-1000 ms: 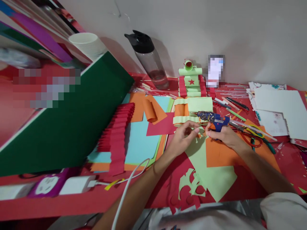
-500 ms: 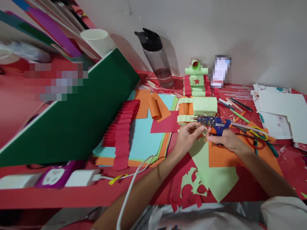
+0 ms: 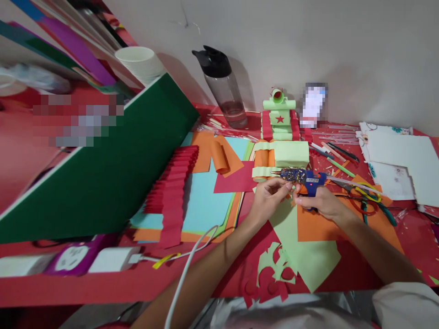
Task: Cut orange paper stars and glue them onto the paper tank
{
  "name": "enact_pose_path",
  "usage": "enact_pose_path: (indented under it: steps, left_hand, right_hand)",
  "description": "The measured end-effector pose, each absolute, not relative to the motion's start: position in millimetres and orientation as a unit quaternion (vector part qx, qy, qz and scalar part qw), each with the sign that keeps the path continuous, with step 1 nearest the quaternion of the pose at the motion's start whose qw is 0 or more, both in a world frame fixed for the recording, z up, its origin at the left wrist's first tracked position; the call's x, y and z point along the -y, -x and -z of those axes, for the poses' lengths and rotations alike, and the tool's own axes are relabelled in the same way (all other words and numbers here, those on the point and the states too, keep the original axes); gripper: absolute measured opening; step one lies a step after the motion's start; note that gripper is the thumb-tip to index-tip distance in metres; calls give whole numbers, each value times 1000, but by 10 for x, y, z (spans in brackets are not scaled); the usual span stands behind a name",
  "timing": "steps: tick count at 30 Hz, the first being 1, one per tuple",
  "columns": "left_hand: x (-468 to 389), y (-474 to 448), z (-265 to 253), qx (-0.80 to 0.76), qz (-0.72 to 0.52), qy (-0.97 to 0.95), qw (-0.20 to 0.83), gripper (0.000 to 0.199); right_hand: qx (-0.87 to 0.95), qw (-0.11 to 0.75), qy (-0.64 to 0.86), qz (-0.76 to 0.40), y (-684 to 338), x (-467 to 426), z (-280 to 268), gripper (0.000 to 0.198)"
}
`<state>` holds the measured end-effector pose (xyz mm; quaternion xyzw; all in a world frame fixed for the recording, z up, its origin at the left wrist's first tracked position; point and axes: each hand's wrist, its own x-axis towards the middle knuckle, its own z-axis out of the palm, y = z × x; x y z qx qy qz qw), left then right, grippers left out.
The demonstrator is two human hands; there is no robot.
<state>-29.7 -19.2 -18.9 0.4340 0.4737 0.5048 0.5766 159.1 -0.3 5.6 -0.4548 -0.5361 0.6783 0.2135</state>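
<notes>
My right hand [image 3: 324,201] is wrapped round a blue hot glue gun [image 3: 313,181], whose nozzle points left and whose small red light is on. A clear glue stick [image 3: 346,183] sticks out of its back. Close beside it, my left hand [image 3: 269,196] is closed in a pinch under the nozzle; what its fingertips hold is too small and hidden to name. Just beyond both hands lies a paper model part with an orange roll [image 3: 261,158] and a pale green box [image 3: 291,154]. Behind that stands a green paper model [image 3: 280,118] with a red star.
A water bottle [image 3: 224,91] and a phone [image 3: 313,106] lean near the wall. Pliers and scissors [image 3: 368,196] lie right, on orange paper [image 3: 315,226]. Pleated red paper [image 3: 173,196] rests on coloured sheets left, beside a green board [image 3: 113,169]. A white cable [image 3: 187,274] crosses my left arm.
The view has tilted slightly, so the scene sits a little lower. Both hands and the glue gun keep nearly the same place over the table.
</notes>
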Motion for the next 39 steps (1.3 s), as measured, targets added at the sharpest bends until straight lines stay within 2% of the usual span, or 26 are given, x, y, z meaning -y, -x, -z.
enact_pose_path:
  steps: [7,12,19,23,25,30,35,39]
  left_hand:
    - [184,310,243,-474,-499,-444,573,39]
    - [201,358,207,-481,-500,-489,529,34]
    - [219,505,133,-488,-499,-563,442,28]
    - [175,569,109,-497,-476,-607,397,25]
    - [125,580,89,-499,-454,-640,368,24]
    - [-126,407,-43,-478,-350,-765,251,23]
    - [-506,-136,-194,-467,-233,-852,48,25]
    - [-719,-543,-192,-434,-155,-886,-56,27]
  right_hand:
    - [478,307,416,-710,-1622,-55,-115,32]
    - [535,278,451,-658,-1719,-60,-158,29]
    - [667,269,498,-485,-1685,-40,-345,16]
    - [655,276,495,-499,-1849,-88,-457,20]
    - [633,307,496,-509,-1983,-126,-521,22]
    - [567,420,448,-549,-2292,-222,-773,31]
    - [553,478,378,-568,-2485,-282,-960,35]
    - [553,490,341,-581,-2541,-310,-924,34]
